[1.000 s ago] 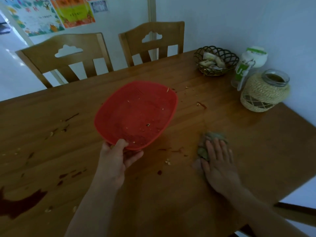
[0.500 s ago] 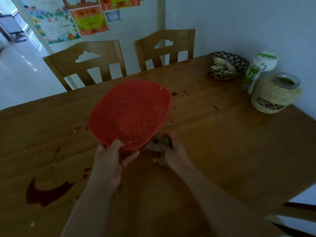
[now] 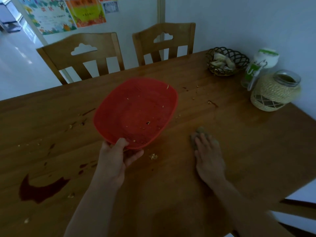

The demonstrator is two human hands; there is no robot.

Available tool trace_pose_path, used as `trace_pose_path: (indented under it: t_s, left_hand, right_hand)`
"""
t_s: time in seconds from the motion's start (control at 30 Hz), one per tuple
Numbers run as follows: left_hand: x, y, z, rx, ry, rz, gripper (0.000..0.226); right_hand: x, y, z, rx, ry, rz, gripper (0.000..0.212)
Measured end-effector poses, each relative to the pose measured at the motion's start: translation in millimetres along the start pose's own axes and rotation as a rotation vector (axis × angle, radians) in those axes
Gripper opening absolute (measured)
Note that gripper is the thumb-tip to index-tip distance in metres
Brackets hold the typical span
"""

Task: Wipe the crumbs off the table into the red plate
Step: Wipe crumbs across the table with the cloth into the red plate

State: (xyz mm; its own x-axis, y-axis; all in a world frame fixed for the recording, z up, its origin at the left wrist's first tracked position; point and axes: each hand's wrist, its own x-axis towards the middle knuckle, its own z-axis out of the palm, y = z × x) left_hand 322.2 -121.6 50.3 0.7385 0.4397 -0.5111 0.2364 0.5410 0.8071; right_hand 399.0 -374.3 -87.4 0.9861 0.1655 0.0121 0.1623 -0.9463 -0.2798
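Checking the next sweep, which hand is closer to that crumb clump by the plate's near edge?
Left. The left hand grips the red plate just left of the crumb clump; the right hand presses the cloth farther right.

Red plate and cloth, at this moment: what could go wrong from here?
1. The left hand holds the red plate by its near rim only, tilted; crumbs already in it could slide out.
2. A crumb cluster lies below the plate's near edge; a sweep of the cloth under the right hand might miss the rim.
3. The dark spill could smear if wiped.
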Motion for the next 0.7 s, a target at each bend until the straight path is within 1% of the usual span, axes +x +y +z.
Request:
trace_pose_path:
  t_s: [0.07, 0.13, 0.2, 0.23, 0.27, 0.3, 0.33, 0.4, 0.47, 0.53, 0.57, 0.6, 0.7]
  left_hand:
    - [3.0, -4.6, 6.6, 0.003, 0.012, -0.016, 0.042]
    - [6.1, -8.4, 13.2, 0.001, 0.017, -0.03, 0.043]
    - [10.0, -11.5, 19.6, -0.003, 0.018, -0.042, 0.044]
    - [11.7, -12.9, 22.0, -0.006, 0.017, -0.045, 0.044]
    - [13.4, -14.4, 24.6, -0.007, 0.013, -0.048, 0.044]
    - [14.8, -16.2, 27.8, -0.007, 0.01, -0.051, 0.044]
    - [16.1, -18.1, 31.0, -0.006, 0.006, -0.053, 0.044]
    - [18.5, -21.4, 37.0, -0.005, -0.002, -0.058, 0.044]
    - [21.1, -23.3, 42.0, 0.004, -0.007, -0.059, 0.043]
    - [24.8, -24.9, 45.7, 0.013, -0.001, -0.06, 0.042]
    - [26.0, -25.5, 47.5, 0.013, 0.002, -0.063, 0.041]
    - [27.8, -25.3, 49.3, 0.015, 0.001, -0.065, 0.041]
    - [31.3, -23.0, 55.7, 0.018, -0.003, -0.063, 0.04]
  right_hand:
    - [-8.5, -36.2, 6.1, 0.004, -0.008, -0.153, 0.052]
    - [-16.6, -39.1, 9.3, -0.007, -0.058, -0.322, 0.049]
    - [-19.4, -9.1, 3.0, 0.032, -0.091, -0.404, 0.046]
    - [-20.5, 12.7, -1.2, 0.026, -0.087, -0.398, 0.046]
    - [-20.6, 38.0, -7.6, 0.009, -0.057, -0.349, 0.048]
    - [-18.4, 66.3, -14.5, -0.012, -0.024, -0.254, 0.05]
    - [-14.8, 95.2, -22.1, -0.034, 0.006, -0.128, 0.055]
    - [-1.8, 142.4, -38.2, -0.067, 0.003, 0.129, 0.064]
    - [19.4, 161.3, -49.1, -0.058, 0.02, 0.317, 0.066]
    - [47.3, 151.7, -50.2, -0.022, 0.056, 0.429, 0.06]
    - [60.0, 138.7, -45.8, -0.019, 0.053, 0.434, 0.057]
    - [70.0, 121.5, -39.8, -0.029, 0.05, 0.388, 0.055]
    - [77.2, 53.8, -15.2, -0.046, 0.016, 0.144, 0.055]
